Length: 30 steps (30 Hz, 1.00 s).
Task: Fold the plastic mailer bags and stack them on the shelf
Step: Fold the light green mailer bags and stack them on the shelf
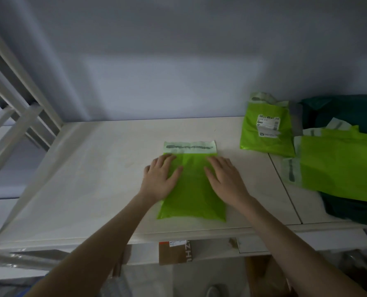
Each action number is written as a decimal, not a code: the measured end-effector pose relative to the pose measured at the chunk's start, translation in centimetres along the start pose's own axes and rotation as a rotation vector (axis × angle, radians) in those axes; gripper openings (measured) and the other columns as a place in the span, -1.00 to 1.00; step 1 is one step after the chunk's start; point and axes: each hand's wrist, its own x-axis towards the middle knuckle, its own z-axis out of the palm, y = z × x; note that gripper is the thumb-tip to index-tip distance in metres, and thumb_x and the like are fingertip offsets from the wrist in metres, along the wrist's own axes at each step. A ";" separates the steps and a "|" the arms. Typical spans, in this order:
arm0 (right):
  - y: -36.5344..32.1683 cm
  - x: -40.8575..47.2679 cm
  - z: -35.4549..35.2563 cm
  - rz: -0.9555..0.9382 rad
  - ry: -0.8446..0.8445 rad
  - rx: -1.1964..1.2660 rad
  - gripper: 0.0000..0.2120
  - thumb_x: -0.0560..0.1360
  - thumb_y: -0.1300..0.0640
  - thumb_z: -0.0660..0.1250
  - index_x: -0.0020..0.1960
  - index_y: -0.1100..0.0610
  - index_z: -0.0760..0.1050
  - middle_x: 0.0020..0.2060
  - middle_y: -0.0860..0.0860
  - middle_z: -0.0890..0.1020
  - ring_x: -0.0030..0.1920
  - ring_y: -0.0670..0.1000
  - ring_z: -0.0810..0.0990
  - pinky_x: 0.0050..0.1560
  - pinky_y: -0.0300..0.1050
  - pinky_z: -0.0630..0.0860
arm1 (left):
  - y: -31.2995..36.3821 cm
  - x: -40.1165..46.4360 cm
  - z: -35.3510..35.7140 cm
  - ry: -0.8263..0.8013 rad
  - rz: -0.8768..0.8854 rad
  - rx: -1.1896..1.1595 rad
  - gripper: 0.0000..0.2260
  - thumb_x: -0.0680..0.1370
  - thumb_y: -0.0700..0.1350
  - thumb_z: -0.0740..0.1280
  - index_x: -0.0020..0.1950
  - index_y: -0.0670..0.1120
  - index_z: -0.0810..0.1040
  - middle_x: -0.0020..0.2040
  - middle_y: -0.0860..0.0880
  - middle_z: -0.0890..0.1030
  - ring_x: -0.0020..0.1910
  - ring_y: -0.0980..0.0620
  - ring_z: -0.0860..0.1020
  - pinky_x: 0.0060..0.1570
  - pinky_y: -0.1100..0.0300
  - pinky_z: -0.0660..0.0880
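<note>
Green mailer bag (192, 196) flat beneath left hand (162, 175) and right hand (224, 179).

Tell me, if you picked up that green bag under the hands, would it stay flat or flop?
The green mailer bag would probably flop: it looks like thin, wrinkled plastic. It lies flat under the left hand and right hand, so it is likely light. Its glossy surface may slide easily on the shelf.

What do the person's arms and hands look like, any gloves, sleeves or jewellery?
Both forearms are bare as far as the frame shows: no sleeves in view. The left hand and right hand wear no gloves, and no rings, watch or bracelets are visible.
</note>
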 end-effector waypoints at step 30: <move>1.2 5.7 3.9 0.250 -0.201 -0.171 -0.17 0.50 -0.37 -0.07 0.52 0.08 -0.31 0.52 0.09 -0.26 0.51 0.06 -0.30 0.42 0.25 -0.28 | -0.9 5.9 2.9 -0.121 -0.175 0.326 -0.05 0.41 0.49 -0.10 0.50 -0.15 -0.35 0.53 -0.10 -0.29 0.51 -0.09 -0.30 0.44 -0.20 -0.27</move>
